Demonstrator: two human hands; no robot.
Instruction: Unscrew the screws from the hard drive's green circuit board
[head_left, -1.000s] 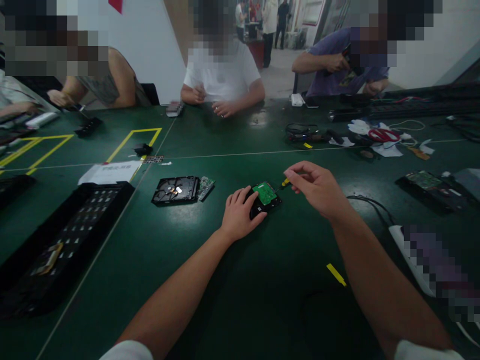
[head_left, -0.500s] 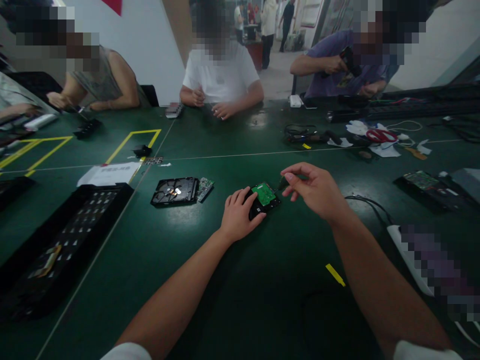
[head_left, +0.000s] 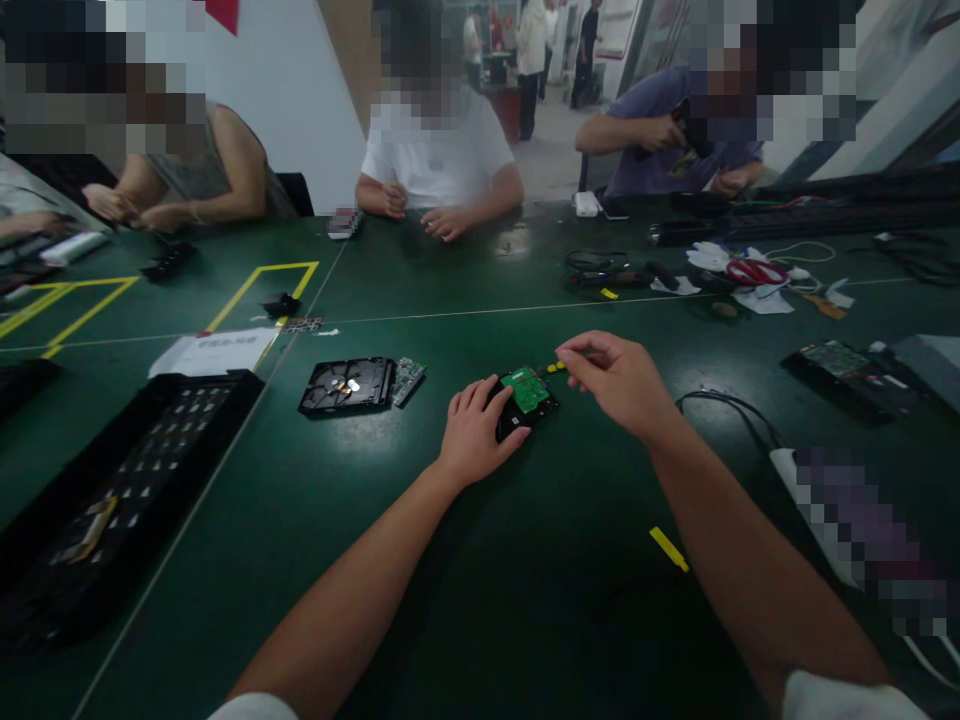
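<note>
On a smooth, dark green table [head_left: 450,590], at far left, sits one long black tray [head_left: 180,480], rectangular with raised walls; its floor bears rows of small pale marks, and one flat, yellowish-brown-edged piece [head_left: 96,528] lies inside. Behind it is a white paper sheet [head_left: 214,352]. Next comes a black, boxy drive casing [head_left: 349,387] with ribbed lines, one small grey-green circuit board [head_left: 408,382] at its right end. Near the middle, a black hard drive [head_left: 528,398] with a green board on top lies flat under the person's left hand [head_left: 480,430], fingers spread over its left side. The right hand [head_left: 604,375] pinches a slim yellow tool [head_left: 556,367] beside the drive's right edge; whether its tip touches, I cannot tell. Nearer the person lies one flat yellow strip [head_left: 668,549]. At far right is one dark unit [head_left: 855,375] topped with a green circuit board.
</note>
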